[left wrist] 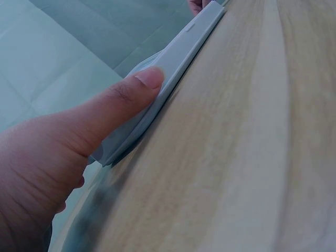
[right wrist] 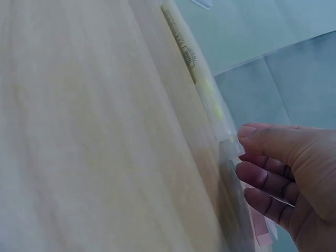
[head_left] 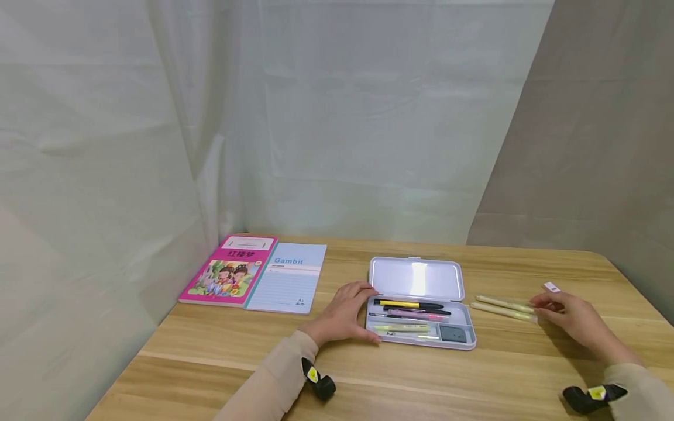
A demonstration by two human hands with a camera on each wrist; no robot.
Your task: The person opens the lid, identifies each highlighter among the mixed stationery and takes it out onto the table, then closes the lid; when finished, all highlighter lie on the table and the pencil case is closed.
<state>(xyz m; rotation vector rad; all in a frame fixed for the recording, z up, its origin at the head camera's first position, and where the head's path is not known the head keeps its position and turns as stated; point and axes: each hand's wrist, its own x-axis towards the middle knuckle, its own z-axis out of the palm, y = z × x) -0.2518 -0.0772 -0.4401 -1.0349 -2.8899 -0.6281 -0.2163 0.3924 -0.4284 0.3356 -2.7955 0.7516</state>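
Draped-off desk space, pale hanging cloth [head_left: 347, 128], wood-grain table [head_left: 210, 339], notebook [head_left: 289, 286], open pencil case [head_left: 389, 278]

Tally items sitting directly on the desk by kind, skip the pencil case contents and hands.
Pink book: 1
Gambit notebook: 1
Open pencil case: 1
Pale yellow pens: 2
Small white item by the right hand, exact kind unclear: 1
Total: 6
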